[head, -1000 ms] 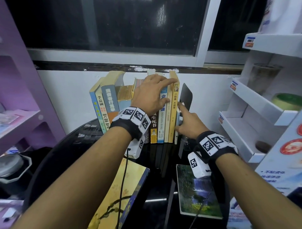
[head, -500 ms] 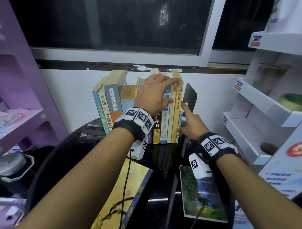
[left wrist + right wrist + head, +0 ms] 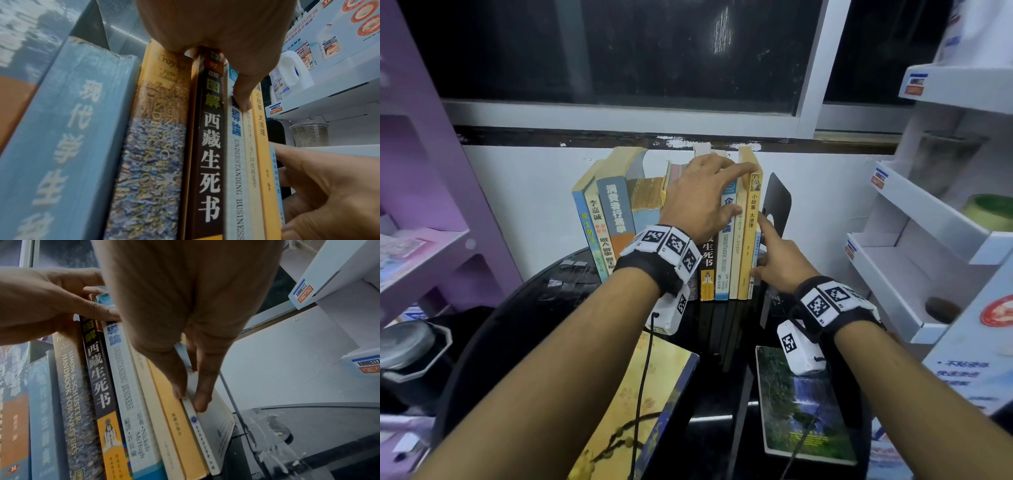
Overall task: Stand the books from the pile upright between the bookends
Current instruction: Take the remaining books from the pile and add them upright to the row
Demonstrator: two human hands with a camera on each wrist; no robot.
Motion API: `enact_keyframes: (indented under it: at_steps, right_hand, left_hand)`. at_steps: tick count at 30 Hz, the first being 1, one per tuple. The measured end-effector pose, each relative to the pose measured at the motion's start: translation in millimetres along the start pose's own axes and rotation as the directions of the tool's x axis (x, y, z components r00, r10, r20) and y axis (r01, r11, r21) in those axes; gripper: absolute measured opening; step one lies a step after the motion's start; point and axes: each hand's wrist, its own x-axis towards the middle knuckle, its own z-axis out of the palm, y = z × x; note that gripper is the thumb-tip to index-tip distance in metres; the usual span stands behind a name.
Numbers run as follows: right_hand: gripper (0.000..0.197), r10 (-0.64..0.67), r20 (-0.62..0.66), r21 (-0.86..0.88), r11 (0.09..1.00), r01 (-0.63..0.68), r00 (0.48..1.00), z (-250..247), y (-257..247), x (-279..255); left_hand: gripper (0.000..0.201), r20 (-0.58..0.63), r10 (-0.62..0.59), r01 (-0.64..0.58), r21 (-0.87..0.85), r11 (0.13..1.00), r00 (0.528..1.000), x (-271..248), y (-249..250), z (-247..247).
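Yellow-spined and tall, one book point(image 3: 750, 226) is taken as the landmark near the right end of the upright row of books point(image 3: 671, 233) at the back of the black bench point(image 3: 524, 329). Just to its right, a thin pale-blue book point(image 3: 203, 421) is pinched near its spine between the thumb and forefinger of the right hand point(image 3: 779, 260), thumb on the spine side, forefinger flat on the cover; in the head view the forefinger is stretched up along the yellow book's side. Right of that thin book, a black bookend point(image 3: 775, 205) is seen standing upright, its plate rising behind the right hand. The tops of the books left of the yellow one are covered by the left hand point(image 3: 702, 198), fingers spread and draped over the upper edges, one fingertip reaching the yellow book's top corner, the thumb pressed against the white-and-blue spine point(image 3: 236, 146) two books to the left. Further left, thick blue and tan volumes are seen leaning slightly. Nearer than the row, two books are lying flat on the bench: a yellow floral-covered one point(image 3: 633, 411) to the front left, a green waterfall-covered one point(image 3: 801, 418) to the front right. White display shelves point(image 3: 928, 219) are seen off to the right.
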Motion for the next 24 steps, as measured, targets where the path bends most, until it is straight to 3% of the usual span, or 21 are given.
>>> enact_keyframes:
  at_steps: [10, 16, 24]
  right_hand:
    - [0.097, 0.017, 0.01, -0.002, 1.0, -0.017, 1.0, -8, -8, -13]
    - [0.089, 0.04, -0.009, -0.049, 0.998, -0.041, 0.999, -21, -15, -35]
    - [0.067, 0.125, 0.137, -0.217, 0.972, -0.094, 0.983, -34, -15, -72]
  left_hand:
    - [0.066, 0.045, 0.024, -0.022, -0.04, 0.999, 0.999, 0, 0, -4]
    - [0.062, 0.0, 0.015, -0.015, -0.081, 0.997, 1.0, -14, 4, -11]
    - [0.054, -0.047, -0.037, 0.031, -0.119, 0.992, 0.998, -52, 28, -23]
